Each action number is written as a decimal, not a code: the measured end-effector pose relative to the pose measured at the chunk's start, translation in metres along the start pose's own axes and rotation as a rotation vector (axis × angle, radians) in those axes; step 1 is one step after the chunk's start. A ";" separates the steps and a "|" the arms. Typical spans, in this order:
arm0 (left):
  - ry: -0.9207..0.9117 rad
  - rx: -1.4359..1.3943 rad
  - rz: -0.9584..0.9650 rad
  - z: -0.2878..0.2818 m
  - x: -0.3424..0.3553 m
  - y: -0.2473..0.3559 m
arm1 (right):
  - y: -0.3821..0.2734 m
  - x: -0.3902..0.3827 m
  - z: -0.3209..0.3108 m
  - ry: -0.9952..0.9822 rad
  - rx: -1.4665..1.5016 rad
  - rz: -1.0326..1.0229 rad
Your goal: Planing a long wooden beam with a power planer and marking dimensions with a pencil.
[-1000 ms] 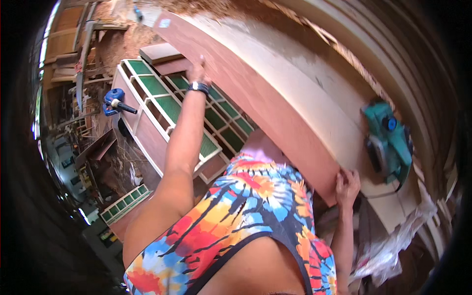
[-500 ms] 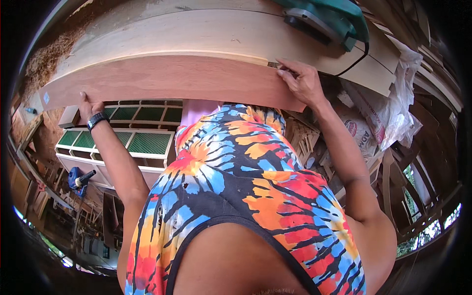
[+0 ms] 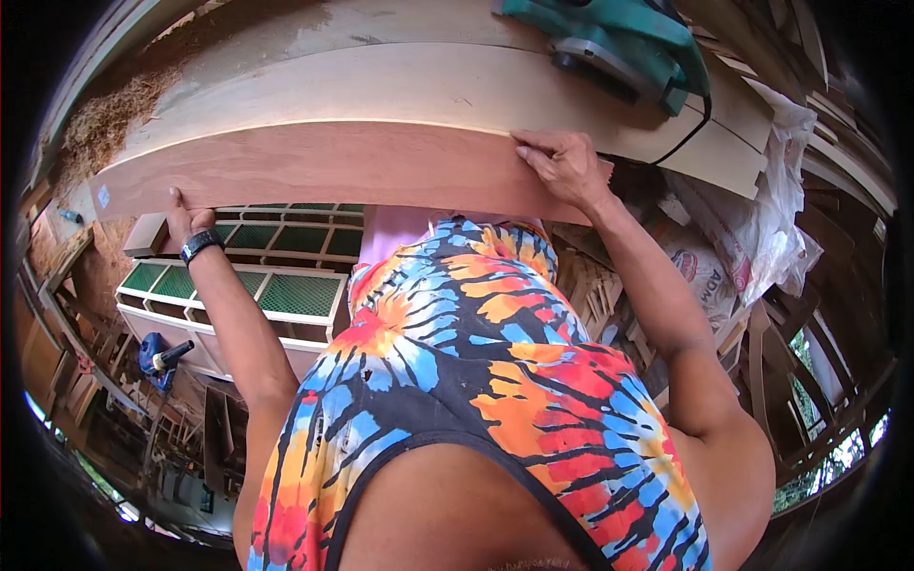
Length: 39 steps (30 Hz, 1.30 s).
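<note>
A long reddish-brown plywood strip (image 3: 352, 167) lies crosswise in front of me, along the near edge of a pale wooden worktop (image 3: 381, 81). It has a small pale sticker at its left end. My left hand (image 3: 188, 217), with a dark watch on the wrist, grips the strip's near edge; the thumb rests on its face and the other fingers are hidden beneath. Near the right end, my right hand (image 3: 564, 169) is closed over the strip's far edge, with thumb and forefinger close together at the edge.
A green electric planer (image 3: 619, 48) stands on the worktop at the far right, its black cord trailing down. Below the strip at left is a pale frame with green mesh panels (image 3: 295, 294), and a blue power tool (image 3: 157, 357). White plastic sacks (image 3: 752, 247) hang at right. Sawdust (image 3: 114, 114) lies at far left.
My right hand has shifted left along the strip's far edge, and its forefinger has bent down onto it. The pale piece showing behind that edge now appears narrower. My left hand keeps its hold.
</note>
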<state>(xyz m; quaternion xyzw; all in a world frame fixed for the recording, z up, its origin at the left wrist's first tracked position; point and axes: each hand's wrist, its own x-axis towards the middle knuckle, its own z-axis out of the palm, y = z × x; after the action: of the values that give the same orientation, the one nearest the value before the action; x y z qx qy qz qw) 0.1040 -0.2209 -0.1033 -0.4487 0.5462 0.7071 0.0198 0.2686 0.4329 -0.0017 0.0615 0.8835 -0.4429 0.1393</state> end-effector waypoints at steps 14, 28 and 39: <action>0.712 1.060 1.009 0.059 -0.093 -0.001 | -0.022 0.008 -0.010 -0.143 -0.014 0.248; -0.826 2.115 1.109 0.117 -0.180 0.048 | -0.033 0.010 -0.011 -0.144 -0.011 0.271; -1.008 2.036 1.136 0.126 -0.167 0.056 | -0.032 0.010 -0.017 -0.158 0.024 0.283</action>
<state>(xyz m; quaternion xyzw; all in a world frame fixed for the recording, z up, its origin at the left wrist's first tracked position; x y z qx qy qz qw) 0.0976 -0.0667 0.0482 0.3836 0.8873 -0.0302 0.2544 0.2486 0.4268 0.0292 0.1518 0.8471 -0.4327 0.2684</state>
